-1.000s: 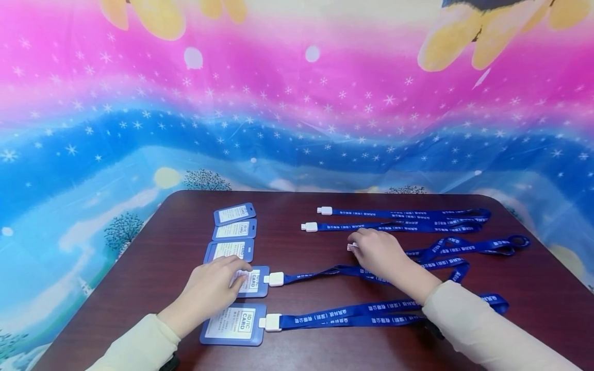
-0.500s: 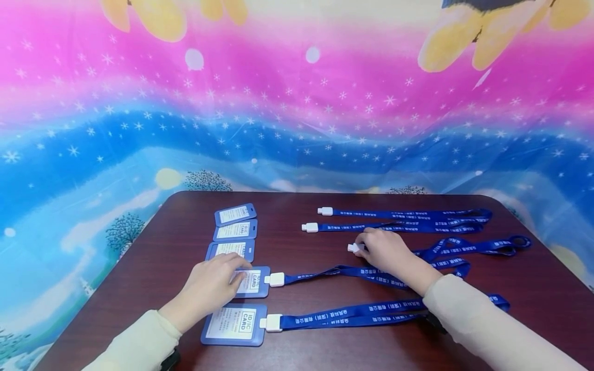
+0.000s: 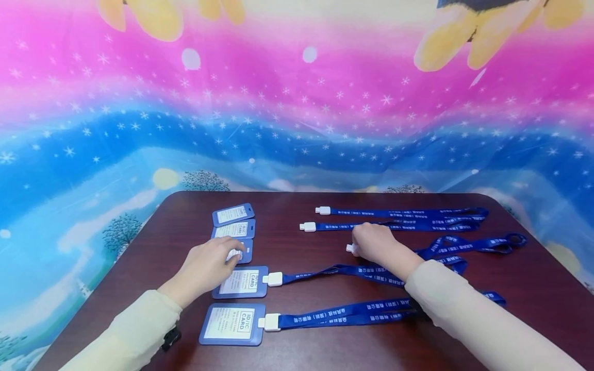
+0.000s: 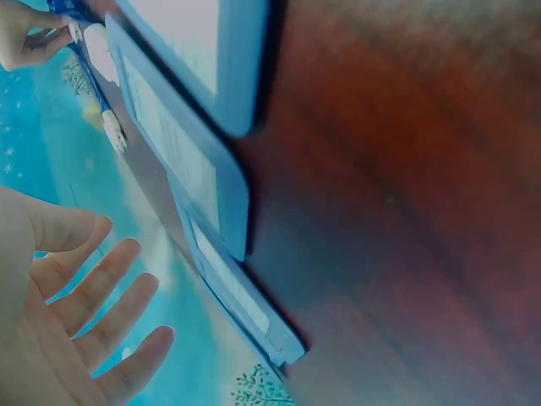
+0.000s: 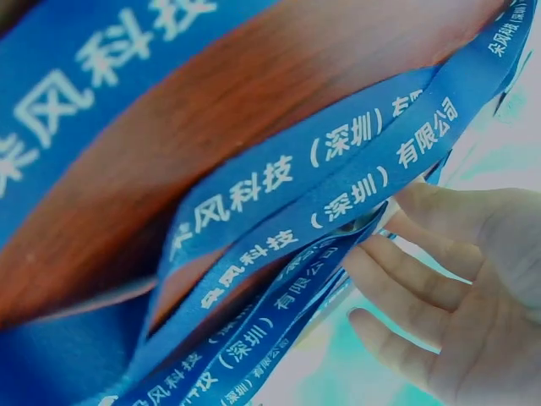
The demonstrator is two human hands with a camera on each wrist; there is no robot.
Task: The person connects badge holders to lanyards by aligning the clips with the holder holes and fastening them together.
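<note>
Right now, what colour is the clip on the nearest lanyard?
The clip is white; clearest in the head view.

From above, head view faces forward and down; from close, wrist views share its badges (image 4: 190,152) beside left hand (image 4: 57,338), straps (image 5: 365,188) beside right hand (image 5: 473,304).
</note>
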